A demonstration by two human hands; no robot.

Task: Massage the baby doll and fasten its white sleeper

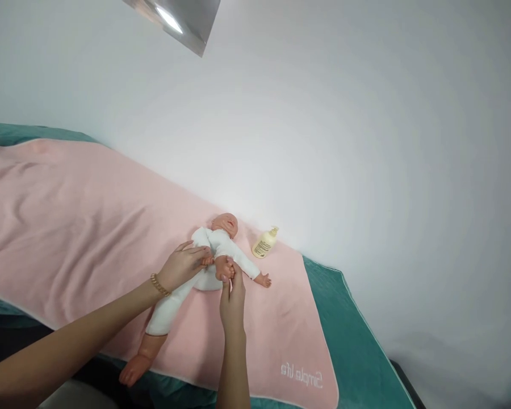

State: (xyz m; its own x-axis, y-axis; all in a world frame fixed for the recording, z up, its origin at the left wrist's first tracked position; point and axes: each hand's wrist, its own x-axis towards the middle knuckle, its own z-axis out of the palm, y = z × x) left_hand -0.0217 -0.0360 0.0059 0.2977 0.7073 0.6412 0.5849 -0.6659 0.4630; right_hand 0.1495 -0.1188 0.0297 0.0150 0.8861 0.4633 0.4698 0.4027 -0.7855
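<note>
A baby doll [207,282] in white clothes lies on its back on a pink blanket [276,324]. My left hand [183,268] has its fingers closed around the doll's hand [207,258] over its belly. In my right hand [233,292] is a doll's foot [224,268], held up with my thumb and fingers at its sides. The doll's other leg [168,309] stretches toward me, its bare foot near the blanket's front edge. Its other arm [242,260] reaches out to the right, fingers spread.
A pale yellow pump bottle [264,244] stands right of the doll's head, by the white wall [323,142]. Green cloth [349,341] shows beyond the blanket. A shiny metallic panel [183,23] hangs at the top.
</note>
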